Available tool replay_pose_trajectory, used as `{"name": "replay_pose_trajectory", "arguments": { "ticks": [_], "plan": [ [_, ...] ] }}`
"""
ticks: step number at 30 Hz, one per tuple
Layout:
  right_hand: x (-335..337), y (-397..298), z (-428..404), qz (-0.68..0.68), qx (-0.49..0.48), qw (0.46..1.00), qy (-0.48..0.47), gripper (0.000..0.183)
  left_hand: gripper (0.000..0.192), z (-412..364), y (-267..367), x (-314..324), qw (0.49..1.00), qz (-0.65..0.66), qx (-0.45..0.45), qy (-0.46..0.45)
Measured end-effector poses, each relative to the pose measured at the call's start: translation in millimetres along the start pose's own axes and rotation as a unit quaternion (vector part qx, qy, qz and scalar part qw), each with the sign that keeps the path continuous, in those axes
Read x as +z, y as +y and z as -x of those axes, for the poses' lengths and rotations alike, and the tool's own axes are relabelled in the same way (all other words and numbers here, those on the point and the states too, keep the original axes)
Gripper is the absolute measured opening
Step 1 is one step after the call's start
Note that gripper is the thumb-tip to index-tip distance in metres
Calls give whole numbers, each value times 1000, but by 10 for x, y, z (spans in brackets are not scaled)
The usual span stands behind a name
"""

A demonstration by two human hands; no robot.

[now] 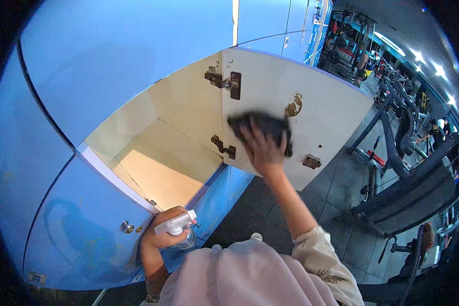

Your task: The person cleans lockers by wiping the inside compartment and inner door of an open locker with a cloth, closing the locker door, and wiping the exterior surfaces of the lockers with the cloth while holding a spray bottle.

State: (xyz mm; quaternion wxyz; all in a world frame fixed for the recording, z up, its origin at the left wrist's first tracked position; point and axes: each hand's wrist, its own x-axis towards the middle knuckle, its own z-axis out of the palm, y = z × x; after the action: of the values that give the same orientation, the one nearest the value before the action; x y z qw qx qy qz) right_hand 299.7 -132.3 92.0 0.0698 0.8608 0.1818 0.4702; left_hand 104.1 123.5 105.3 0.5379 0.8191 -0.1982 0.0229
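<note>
My right hand (266, 149) presses a dark cloth (266, 122) flat against the white inner face of an open locker door (340, 99); hand and cloth are blurred. A brown smear (293, 105) marks the door just above the cloth. In my left hand (162, 229) is a clear spray bottle (187, 240) with a white trigger head (178, 222), held by its neck in front of the blue lockers. Between the hands, the open locker compartment (172, 164) shows a cream interior, with light falling across its floor. Two metal hinges join door and compartment, one being the upper hinge (225, 82).
A metal latch (312, 161) sits near the door's free edge. To the left, a closed blue locker door (88, 222) carries a round knob (127, 227). Gym machines (397, 126) stand on the dark tiled floor (329, 199) at right, where people are visible farther back.
</note>
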Motion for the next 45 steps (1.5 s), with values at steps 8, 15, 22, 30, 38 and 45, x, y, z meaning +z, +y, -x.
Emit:
{"name": "replay_pose_trajectory", "arguments": {
  "ticks": [8,15,22,30,38,45],
  "plan": [
    [-237,90,-781,35,38,989,140,48,26,-40,46,-19,1000,3,-21,-12],
    [628,-220,635,83,-95,992,26,54,27,-28,49,3,997,45,-54,-19],
    [759,-49,1107,36,-184,980,-62,58,27,-2,19,-17,999,2,-35,-28],
    [-549,511,-605,-7,53,986,159,48,27,-12,-43,-24,999,-18,-3,-27],
    [109,270,342,28,41,993,104,44,28,-21,-26,-18,999,-20,-15,-26],
    [509,470,1918,-12,5,996,-90,44,27,-14,-8,-2,1000,-16,-9,-17]
  ]
}}
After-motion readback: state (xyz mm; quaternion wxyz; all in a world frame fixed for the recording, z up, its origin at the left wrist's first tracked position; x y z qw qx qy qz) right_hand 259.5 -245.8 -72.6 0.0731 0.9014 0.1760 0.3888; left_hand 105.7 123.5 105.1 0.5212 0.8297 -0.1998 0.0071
